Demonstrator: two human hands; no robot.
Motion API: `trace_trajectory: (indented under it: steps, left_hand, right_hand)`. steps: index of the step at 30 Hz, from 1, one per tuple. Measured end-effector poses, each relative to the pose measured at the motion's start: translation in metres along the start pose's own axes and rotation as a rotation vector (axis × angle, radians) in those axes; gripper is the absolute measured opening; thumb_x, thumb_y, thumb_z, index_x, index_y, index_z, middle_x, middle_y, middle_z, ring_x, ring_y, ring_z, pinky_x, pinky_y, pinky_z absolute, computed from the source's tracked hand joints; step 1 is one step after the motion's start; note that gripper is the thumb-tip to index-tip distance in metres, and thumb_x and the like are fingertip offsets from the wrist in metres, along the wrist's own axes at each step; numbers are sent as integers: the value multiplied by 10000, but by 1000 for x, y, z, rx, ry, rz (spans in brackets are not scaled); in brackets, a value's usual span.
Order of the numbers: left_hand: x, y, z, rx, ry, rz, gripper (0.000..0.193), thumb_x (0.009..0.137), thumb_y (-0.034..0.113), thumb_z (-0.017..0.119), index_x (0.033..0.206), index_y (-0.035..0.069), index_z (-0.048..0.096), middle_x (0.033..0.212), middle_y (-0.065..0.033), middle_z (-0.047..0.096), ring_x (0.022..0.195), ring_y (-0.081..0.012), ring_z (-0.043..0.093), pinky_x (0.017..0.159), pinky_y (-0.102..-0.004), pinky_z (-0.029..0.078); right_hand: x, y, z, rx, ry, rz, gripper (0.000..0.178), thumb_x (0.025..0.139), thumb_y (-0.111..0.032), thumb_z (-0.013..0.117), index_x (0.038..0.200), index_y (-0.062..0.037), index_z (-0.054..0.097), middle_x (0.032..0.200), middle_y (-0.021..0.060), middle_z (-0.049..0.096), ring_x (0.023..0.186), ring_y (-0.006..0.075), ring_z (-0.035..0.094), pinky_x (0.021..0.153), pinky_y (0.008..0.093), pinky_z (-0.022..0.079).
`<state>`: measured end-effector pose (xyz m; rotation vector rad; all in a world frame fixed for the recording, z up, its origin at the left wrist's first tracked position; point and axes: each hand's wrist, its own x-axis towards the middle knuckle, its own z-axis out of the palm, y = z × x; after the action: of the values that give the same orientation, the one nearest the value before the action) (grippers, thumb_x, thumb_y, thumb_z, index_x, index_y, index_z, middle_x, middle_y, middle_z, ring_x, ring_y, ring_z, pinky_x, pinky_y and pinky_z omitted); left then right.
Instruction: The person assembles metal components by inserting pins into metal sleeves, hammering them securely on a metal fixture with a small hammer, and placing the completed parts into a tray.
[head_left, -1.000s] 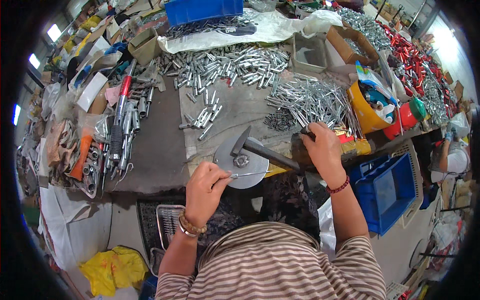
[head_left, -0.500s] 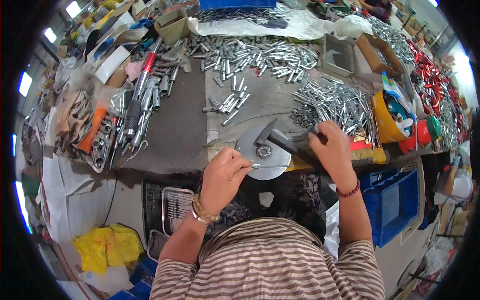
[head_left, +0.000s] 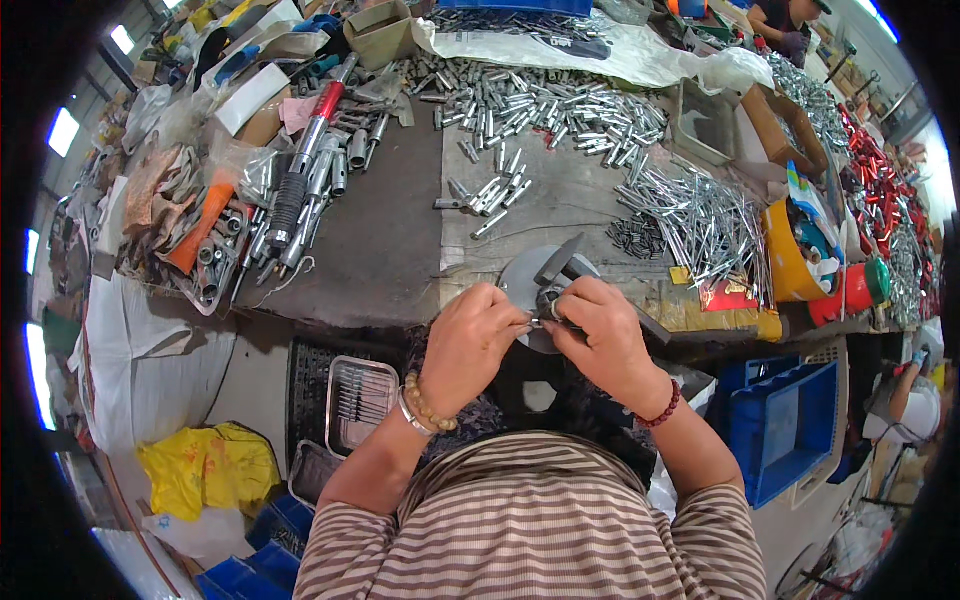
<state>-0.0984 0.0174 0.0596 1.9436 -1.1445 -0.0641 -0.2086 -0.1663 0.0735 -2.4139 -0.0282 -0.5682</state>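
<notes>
My left hand [head_left: 475,338] is closed in a pinch on a thin metal rod [head_left: 535,322], of which only a short bit shows between the fingertips. Against it, my right hand [head_left: 605,335] is also pinched; what its fingers hold, if anything, is too small and covered to make out. Both hands meet over the near part of a round grey metal disc [head_left: 517,280] at the bench edge. A hammer [head_left: 562,262] lies across the disc, its handle passing behind my right hand.
Beyond the disc lie short metal tubes [head_left: 495,195]. To the right are a pile of thin rods [head_left: 700,225], small dark parts [head_left: 637,237] and a yellow bucket [head_left: 787,245]. Tools and sockets [head_left: 300,200] crowd the left. Below stand a wire basket [head_left: 362,405] and blue crates [head_left: 785,430].
My right hand has moved left from beside the small dark parts to meet my left hand at the rod. The whole view has shifted slightly.
</notes>
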Motion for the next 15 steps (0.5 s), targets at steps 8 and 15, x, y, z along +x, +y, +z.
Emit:
trace_trajectory:
  steps: [8, 15]
  left_hand:
    - [0, 0, -1, 8, -5, 7, 104, 852, 77, 751, 941, 43, 711, 919, -97, 621, 852, -297, 641, 742, -388, 516]
    - [1, 3, 0, 2, -6, -2, 88, 843, 71, 755, 919, 46, 719, 907, -95, 623, 847, -297, 646, 737, -384, 518]
  right_hand:
    - [5, -6, -1, -91, -9, -78, 171, 783, -82, 766, 904, -49, 649, 943, 109, 587, 903, 336, 605, 801, 445, 485]
    - [-3, -7, -6, -253, -19, -139, 222, 781, -101, 767, 968, -69, 653, 932, 79, 590, 916, 311, 613, 809, 442, 492]
